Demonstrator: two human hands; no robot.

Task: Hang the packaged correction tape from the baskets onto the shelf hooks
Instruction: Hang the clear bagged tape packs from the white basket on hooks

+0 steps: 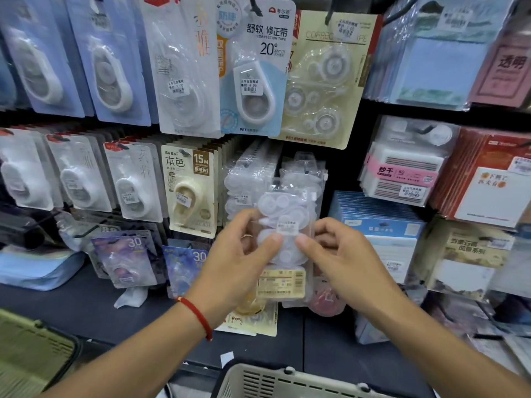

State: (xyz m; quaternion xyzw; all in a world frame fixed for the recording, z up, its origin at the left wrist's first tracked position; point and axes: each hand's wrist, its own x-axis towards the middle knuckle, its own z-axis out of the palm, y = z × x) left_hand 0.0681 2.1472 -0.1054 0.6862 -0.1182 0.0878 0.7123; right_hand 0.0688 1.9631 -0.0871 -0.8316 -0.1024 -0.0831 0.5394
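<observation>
Both hands, left hand point(244, 248) and right hand point(336, 248), pinched the clear correction tape pack point(284, 225) by its sides, long axis upright, just below the hanging clear packs point(301, 173) (their hook hidden behind them).

A stationery shop aisle is showing here: carded correction tape packs point(253, 67) are hanging in rows on hooks from nine to twelve o'clock, each carrying a price sticker point(252, 87); sticky-note pads point(402, 173) are filling three o'clock, and a shopping basket point(287, 383) is sitting at six.
</observation>
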